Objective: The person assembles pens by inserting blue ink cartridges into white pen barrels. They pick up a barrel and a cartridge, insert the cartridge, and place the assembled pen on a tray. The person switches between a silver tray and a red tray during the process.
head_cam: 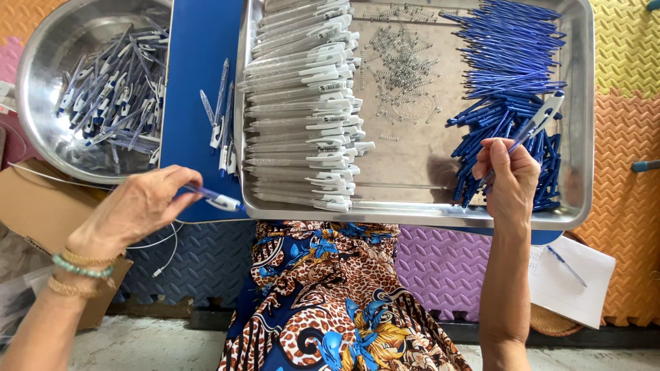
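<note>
My left hand (134,209) grips an assembled blue and white pen (218,200) just off the near left corner of a steel tray (584,137). My right hand (509,180) holds another blue and white pen (533,125) slanted over the heap of blue pen parts (505,58) at the tray's right side. A stack of white clear pen barrels (302,103) fills the tray's left side. Small metal springs (402,69) lie scattered in the tray's middle.
A round steel bowl (41,75) at far left holds several finished pens (113,93). A few pens (221,117) lie on the blue board (196,62) beside the tray. A cardboard box (34,206) sits at left, papers with a pen (574,275) at right on foam mats.
</note>
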